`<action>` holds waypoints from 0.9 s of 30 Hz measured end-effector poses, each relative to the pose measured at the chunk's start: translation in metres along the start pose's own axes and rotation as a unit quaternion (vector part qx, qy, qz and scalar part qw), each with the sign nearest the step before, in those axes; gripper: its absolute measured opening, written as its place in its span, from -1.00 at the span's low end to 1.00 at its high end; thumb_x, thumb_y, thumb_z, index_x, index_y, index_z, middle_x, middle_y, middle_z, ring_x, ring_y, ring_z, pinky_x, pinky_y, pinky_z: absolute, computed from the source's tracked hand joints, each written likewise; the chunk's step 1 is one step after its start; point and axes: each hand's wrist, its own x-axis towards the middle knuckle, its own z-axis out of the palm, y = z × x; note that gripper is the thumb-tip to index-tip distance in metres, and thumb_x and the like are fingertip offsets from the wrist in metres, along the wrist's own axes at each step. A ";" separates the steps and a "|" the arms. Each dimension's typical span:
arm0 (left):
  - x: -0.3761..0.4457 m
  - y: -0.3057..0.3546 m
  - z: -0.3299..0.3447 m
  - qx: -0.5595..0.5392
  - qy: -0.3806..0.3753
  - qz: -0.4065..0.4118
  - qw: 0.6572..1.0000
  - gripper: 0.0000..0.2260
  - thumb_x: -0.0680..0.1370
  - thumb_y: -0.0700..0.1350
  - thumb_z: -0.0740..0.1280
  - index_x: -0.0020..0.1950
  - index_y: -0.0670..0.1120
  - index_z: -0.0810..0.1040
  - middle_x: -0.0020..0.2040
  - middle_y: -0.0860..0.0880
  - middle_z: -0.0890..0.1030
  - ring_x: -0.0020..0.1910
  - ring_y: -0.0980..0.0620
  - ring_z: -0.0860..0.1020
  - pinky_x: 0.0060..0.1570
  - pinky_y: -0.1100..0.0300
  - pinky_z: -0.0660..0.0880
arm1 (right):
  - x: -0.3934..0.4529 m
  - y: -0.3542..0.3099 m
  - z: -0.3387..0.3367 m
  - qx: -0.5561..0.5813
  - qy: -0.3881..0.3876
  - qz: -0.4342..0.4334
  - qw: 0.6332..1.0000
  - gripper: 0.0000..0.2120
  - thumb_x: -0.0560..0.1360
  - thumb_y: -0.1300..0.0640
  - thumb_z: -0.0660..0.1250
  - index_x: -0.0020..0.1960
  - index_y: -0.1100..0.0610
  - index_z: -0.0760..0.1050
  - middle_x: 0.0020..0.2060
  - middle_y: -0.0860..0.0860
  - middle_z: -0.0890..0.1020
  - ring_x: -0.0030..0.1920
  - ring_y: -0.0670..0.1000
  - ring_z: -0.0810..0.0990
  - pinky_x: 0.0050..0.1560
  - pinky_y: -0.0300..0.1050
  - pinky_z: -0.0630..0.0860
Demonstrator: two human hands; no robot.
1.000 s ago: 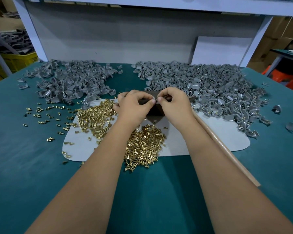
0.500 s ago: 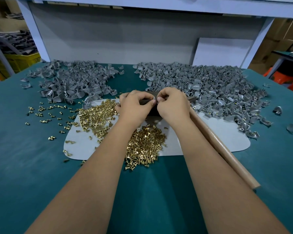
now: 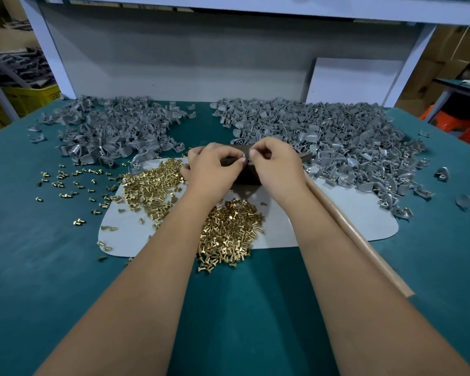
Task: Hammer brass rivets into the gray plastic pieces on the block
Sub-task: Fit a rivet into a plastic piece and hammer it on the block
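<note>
Brass rivets (image 3: 229, 232) lie heaped at frame centre as my left hand (image 3: 213, 172) and right hand (image 3: 276, 170) meet over the dark block (image 3: 246, 176), fingertips pinching one small gray plastic piece (image 3: 244, 159). The hammer handle (image 3: 358, 237) lies untouched. Riveted pieces (image 3: 385, 183) edge the right pile (image 3: 323, 137); most, I judge, remain on the surface (image 3: 38, 253).
</note>
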 end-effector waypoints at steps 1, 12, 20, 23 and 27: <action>0.000 -0.001 0.000 -0.001 0.002 0.000 1.000 -0.90 0.53 0.09 0.39 -0.18 0.26 0.55 0.01 0.25 0.49 0.23 0.04 0.25 0.03 0.09 0.07 | 0.000 -0.001 0.000 -0.020 0.002 -0.003 1.000 -0.81 0.52 0.11 0.30 -0.25 -0.10 0.45 -0.17 -0.09 0.61 0.05 0.08 0.53 0.16 0.13 0.44; -0.001 0.000 0.000 0.004 0.007 0.000 1.000 -0.88 0.52 0.13 0.39 -0.21 0.28 0.54 -0.01 0.26 0.49 0.22 0.04 0.25 0.02 0.08 0.06 | -0.005 -0.001 0.011 -0.025 0.062 0.022 0.998 -0.82 0.51 0.12 0.35 -0.23 -0.10 0.49 -0.10 0.00 0.63 0.07 0.11 0.52 0.10 0.08 0.48; 0.000 0.002 0.000 0.007 0.004 -0.002 1.000 -0.86 0.52 0.12 0.39 -0.23 0.29 0.52 -0.03 0.25 0.47 0.24 0.03 0.24 0.05 0.06 0.09 | -0.003 -0.003 0.007 -0.034 0.062 0.028 0.997 -0.81 0.49 0.10 0.37 -0.27 -0.10 0.49 -0.11 -0.01 0.63 0.00 0.10 0.55 0.03 0.07 0.52; 0.000 0.003 0.000 0.016 -0.002 0.002 1.000 -0.90 0.54 0.10 0.38 -0.18 0.26 0.54 0.00 0.25 0.47 0.25 0.02 0.24 0.07 0.06 0.09 | -0.003 -0.005 0.008 -0.052 0.060 0.040 0.996 -0.84 0.49 0.08 0.35 -0.25 -0.10 0.49 -0.09 0.01 0.62 0.01 0.11 0.55 0.02 0.07 0.53; 0.000 0.002 -0.001 0.029 -0.007 0.009 1.000 -0.93 0.55 0.09 0.37 -0.13 0.25 0.56 0.02 0.24 0.45 0.29 -0.01 0.24 0.16 0.02 0.13 | -0.005 -0.008 0.007 -0.047 0.055 0.052 0.996 -0.81 0.48 0.09 0.35 -0.28 -0.10 0.48 -0.10 0.00 0.63 0.04 0.11 0.54 0.06 0.08 0.52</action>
